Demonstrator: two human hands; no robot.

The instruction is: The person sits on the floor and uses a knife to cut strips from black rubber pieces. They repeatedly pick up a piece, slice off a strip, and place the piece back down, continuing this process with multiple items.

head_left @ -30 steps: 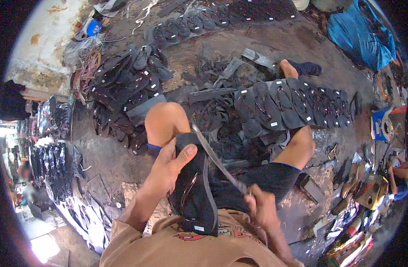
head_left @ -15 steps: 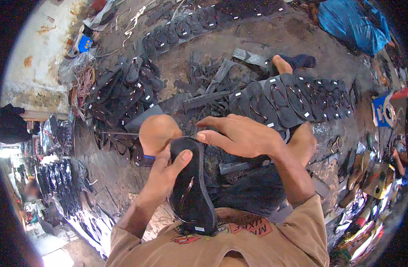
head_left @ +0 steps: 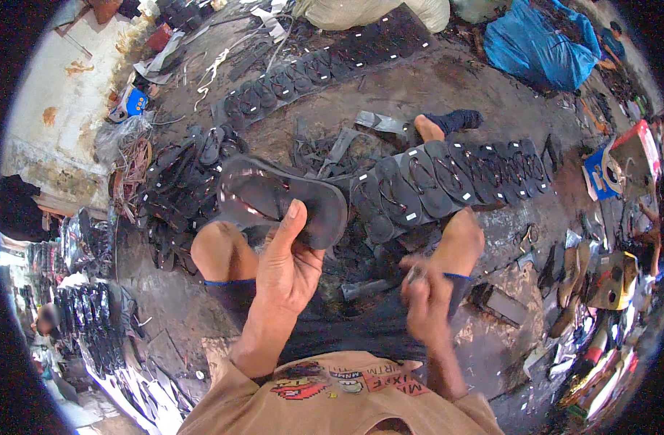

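A black flip-flop (head_left: 317,210) with glossy straps hangs up in front of me, tilted sideways, its toe and heel clear of the ground. My left hand (head_left: 288,272) grips it by one edge, thumb pressed on the footbed. By my right knee, my right hand (head_left: 424,301) is curled and blurred by motion. A small greyish end shows at its fingers, too smeared to name. Beyond it lies a row of black flip-flops (head_left: 437,181) set side by side, several with small white labels.
A heap of loose flip-flops (head_left: 190,181) lies at the left, beside dark rubber scraps (head_left: 332,148). Another sandal row (head_left: 303,76) runs farther off. A blue sack (head_left: 538,47) stands at the far right. A dark block (head_left: 500,304) sits right of my knee.
The flip-flop has swung from upright against my chest to sideways, farther out. My right hand has left its edge and dropped right; the long thin tool it held no longer shows clearly.
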